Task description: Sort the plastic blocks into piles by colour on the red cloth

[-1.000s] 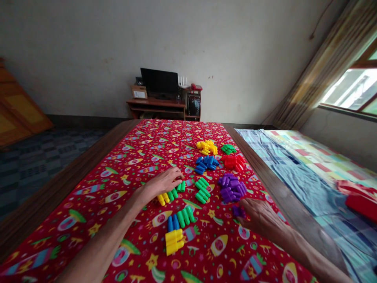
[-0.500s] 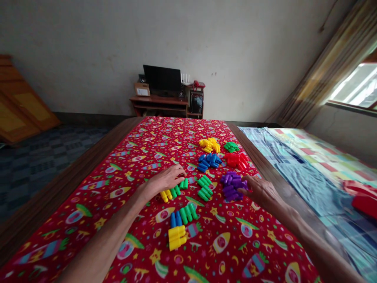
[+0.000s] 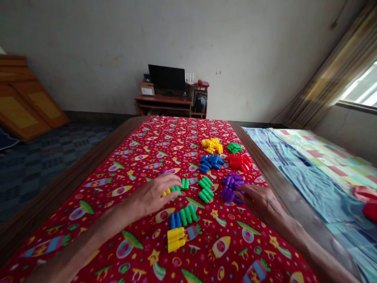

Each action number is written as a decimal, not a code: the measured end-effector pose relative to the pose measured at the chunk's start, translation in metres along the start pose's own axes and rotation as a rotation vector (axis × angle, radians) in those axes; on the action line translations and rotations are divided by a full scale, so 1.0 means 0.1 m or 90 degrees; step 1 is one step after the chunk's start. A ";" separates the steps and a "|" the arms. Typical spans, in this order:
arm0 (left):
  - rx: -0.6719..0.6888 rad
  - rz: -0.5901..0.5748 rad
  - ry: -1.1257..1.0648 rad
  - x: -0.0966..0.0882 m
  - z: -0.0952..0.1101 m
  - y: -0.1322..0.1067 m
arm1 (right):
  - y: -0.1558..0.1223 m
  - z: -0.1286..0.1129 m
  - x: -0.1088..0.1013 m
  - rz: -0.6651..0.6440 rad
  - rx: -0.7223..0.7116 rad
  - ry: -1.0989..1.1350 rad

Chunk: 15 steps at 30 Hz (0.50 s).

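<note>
Our left grip [image 3: 150, 195] is cupped over yellow and green plastic blocks [image 3: 173, 191] (whether it's clamped on them we can't tell), while our right grip [image 3: 257, 202] sits open at the purple pile [image 3: 231, 189] on the red rocket-print cloth [image 3: 203, 236].

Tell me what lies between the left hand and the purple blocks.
In the head view, a small cluster of green blocks and a larger cluster of green blocks lie on the red rocket-print cloth between the left hand and the purple blocks.

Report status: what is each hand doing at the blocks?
Left hand over yellow and green blocks. Right hand at purple blocks. Blue blocks nearer, untouched.
</note>
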<state>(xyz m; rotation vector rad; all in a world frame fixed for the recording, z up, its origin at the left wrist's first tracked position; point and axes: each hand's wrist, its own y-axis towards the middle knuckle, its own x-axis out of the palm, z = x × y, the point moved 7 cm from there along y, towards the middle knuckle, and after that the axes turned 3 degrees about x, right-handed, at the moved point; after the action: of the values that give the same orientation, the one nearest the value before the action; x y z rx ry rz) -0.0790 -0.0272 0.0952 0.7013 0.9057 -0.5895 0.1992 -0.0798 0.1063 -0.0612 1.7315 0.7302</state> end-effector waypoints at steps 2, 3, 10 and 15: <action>0.008 -0.034 -0.020 0.17 0.26 -0.29 | 0.09 -0.30 0.07 -0.024 -0.066 0.053; 0.031 -0.067 -0.006 0.28 0.39 -0.42 | 0.14 -0.47 0.12 -0.040 -0.104 0.072; 0.074 -0.081 0.159 0.66 0.38 -0.58 | 0.50 -1.17 0.55 -0.134 -0.262 0.080; 0.024 0.045 0.074 0.36 -0.12 -0.38 | 0.55 -0.88 0.77 -0.095 -0.154 0.064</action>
<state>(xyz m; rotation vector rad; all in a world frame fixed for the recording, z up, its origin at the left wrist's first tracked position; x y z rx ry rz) -0.0938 -0.0482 0.0481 0.8055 0.9752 -0.5080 0.0778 -0.0538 0.0711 -0.3950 1.7052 0.8329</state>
